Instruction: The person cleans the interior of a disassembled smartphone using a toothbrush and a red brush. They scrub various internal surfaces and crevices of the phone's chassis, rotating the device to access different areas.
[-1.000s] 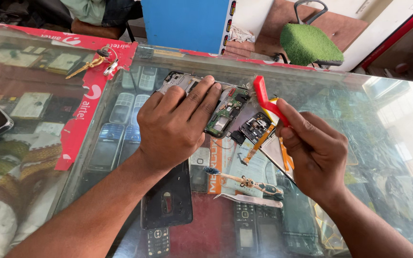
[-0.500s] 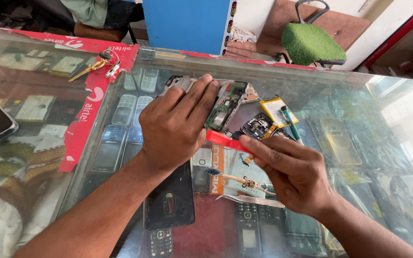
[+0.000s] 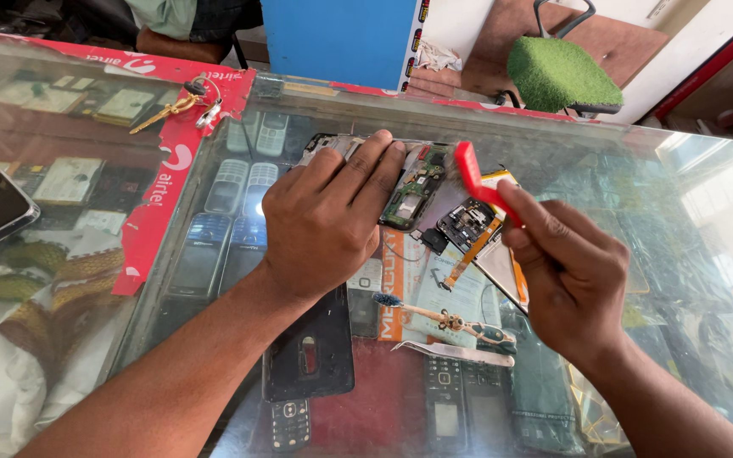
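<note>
Right now my left hand (image 3: 326, 222) lies flat on the opened phone (image 3: 400, 182), fingers spread and pressing it to the glass desk (image 3: 604, 170); it closes round nothing, it only pins. My right hand (image 3: 572, 273) is closed on the handle of a red brush (image 3: 471, 174), whose head sits at the upper edge of the green board (image 3: 411, 188), just right of my left fingertips.

What worries me is the loose part (image 3: 466, 222) on its orange ribbon (image 3: 467, 254), lying just below the brush. A wide or hard stroke could, I judge, catch that ribbon and tear or crease it. If my left hand eases, the phone may skate on the smooth glass. Bristles pushed too hard might also lift small parts off the board. The tweezers (image 3: 451, 352) and a small blue-tipped brush (image 3: 434, 315) lie near my right wrist, so a drawn-back elbow could sweep them away. The black back cover (image 3: 309, 352) under my left wrist could slide too.

As for signs and packets: a red strip with white lettering (image 3: 163, 199) runs down the desk at my left, and red edging follows the far rim. A tall blue box (image 3: 341, 38) with a dark side label stands beyond the desk. Under the phone lies a pale paper with an orange printed band (image 3: 396, 271). Old keypad phones (image 3: 231, 212) show beneath the glass, and keys (image 3: 181, 103) rest on the red strip.
</note>
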